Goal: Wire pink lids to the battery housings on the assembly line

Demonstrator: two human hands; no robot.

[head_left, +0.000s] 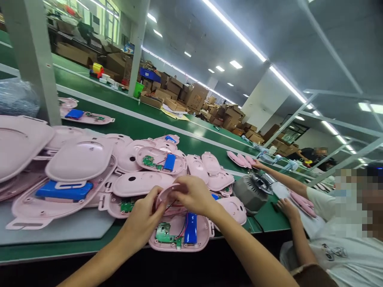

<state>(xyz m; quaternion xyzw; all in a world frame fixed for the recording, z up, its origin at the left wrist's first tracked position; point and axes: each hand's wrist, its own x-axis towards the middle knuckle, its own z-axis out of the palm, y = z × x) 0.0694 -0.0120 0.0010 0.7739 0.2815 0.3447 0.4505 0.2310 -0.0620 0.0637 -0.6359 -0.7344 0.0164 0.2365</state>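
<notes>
Between my hands, a pink plastic shell (165, 195) is held tilted up, partly hidden by the fingers. My left hand (146, 213) grips its left edge with thumb and fingers. My right hand (193, 193) is closed around its upper right side, fingers bent inward. Just below lies an open pink housing (196, 246) at the table's front edge. Inside it sit a green circuit board (164, 233) and a blue battery pack (190, 229), with thin red and black wires running up toward the held shell.
Many pink housings are piled to the left; one large open housing (32, 209) shows a blue battery (64, 190). A grey hexagonal machine (249, 193) stands to the right. Beside it, a co-worker's hands (289, 209) rest near pink shells (303, 203). Cardboard boxes (196, 97) stand behind the green table (143, 133).
</notes>
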